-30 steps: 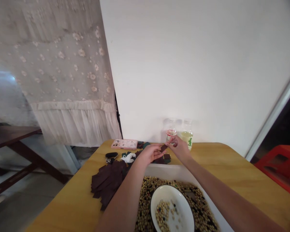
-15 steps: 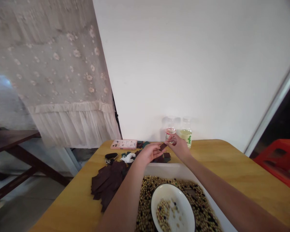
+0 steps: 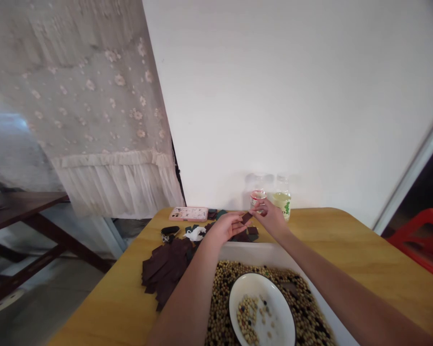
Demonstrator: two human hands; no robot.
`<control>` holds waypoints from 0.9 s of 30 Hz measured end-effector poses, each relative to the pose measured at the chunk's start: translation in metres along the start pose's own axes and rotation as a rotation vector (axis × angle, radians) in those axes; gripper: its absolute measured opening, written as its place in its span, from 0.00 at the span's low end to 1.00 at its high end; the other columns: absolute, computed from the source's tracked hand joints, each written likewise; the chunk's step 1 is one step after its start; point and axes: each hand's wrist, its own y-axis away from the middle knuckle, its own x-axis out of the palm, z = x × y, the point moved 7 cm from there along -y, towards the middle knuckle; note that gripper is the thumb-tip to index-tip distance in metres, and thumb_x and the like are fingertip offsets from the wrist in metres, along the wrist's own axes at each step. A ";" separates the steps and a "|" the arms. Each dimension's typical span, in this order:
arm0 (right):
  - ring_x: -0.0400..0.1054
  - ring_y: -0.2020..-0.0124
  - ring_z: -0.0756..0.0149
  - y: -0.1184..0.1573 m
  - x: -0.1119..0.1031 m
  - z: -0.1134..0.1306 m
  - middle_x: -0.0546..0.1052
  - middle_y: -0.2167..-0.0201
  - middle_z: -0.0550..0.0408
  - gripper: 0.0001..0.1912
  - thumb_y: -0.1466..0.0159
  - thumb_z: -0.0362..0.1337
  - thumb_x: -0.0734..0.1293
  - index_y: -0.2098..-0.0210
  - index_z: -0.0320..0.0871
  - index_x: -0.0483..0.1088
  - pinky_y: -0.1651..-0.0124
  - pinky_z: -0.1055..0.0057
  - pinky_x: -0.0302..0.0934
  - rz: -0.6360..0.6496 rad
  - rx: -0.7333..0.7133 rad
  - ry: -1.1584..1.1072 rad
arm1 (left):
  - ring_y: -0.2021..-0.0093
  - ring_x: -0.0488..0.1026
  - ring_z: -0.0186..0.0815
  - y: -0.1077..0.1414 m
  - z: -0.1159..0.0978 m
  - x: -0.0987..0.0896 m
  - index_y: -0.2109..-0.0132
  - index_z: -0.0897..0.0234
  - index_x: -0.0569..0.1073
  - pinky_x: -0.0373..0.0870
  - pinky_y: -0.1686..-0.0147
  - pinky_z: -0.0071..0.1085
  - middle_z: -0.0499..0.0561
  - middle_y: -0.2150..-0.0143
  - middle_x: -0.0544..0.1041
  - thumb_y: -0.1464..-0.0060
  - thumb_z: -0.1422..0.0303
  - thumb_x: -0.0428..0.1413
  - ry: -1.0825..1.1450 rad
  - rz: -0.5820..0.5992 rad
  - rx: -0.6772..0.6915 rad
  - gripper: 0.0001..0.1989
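My left hand (image 3: 226, 228) and my right hand (image 3: 271, 215) meet beyond the tray, both on one small dark brown flat piece (image 3: 246, 218), perhaps leather or cloth. My right thumb and fingers pinch its right end. On its left end rest my left thumb and fingertips, with the lower fingers stretched out beneath. More brown pieces (image 3: 168, 266) lie heaped left of my left forearm, and a few (image 3: 252, 231) lie under my hands. Nearer to me, a white tray (image 3: 248, 249) full of pale and dark beads or beans bears a white oval bowl (image 3: 274, 312) with some of them in it.
A pink patterned phone (image 3: 188, 214), a black key fob (image 3: 170, 230) and crumpled white tissue (image 3: 195, 234) lie at the back left of the wooden table (image 3: 346, 250). Behind my right hand stand a red-rimmed cup (image 3: 258, 195) and a bottle of yellowish liquid (image 3: 282, 199) by the wall.
My view has shifted slightly left, so everything sits a little further right. The brown piece shows more of its flat face between my fingers. Both hands keep their hold on it.
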 end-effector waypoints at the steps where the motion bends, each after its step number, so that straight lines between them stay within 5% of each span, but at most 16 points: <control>1: 0.68 0.76 0.67 0.000 0.000 0.000 0.75 0.74 0.56 0.09 0.50 0.41 0.64 0.71 0.45 0.61 0.71 0.70 0.61 0.001 0.002 -0.005 | 0.66 0.75 0.33 0.000 0.000 0.000 0.63 0.69 0.73 0.69 0.63 0.26 0.53 0.67 0.78 0.58 0.81 0.50 0.003 -0.001 -0.002 0.14; 20: 0.69 0.73 0.68 -0.001 0.000 -0.002 0.75 0.73 0.57 0.10 0.49 0.40 0.65 0.69 0.44 0.61 0.69 0.70 0.61 -0.009 0.013 -0.027 | 0.66 0.75 0.34 -0.003 -0.001 0.000 0.62 0.69 0.73 0.70 0.64 0.26 0.54 0.67 0.78 0.57 0.81 0.49 -0.015 0.011 0.020 0.15; 27: 0.66 0.79 0.70 -0.001 -0.001 -0.004 0.75 0.73 0.58 0.11 0.50 0.41 0.65 0.69 0.44 0.61 0.70 0.69 0.61 -0.013 0.027 -0.001 | 0.67 0.75 0.33 -0.001 -0.002 0.001 0.62 0.69 0.73 0.70 0.65 0.25 0.53 0.68 0.78 0.57 0.81 0.49 -0.008 0.016 0.025 0.14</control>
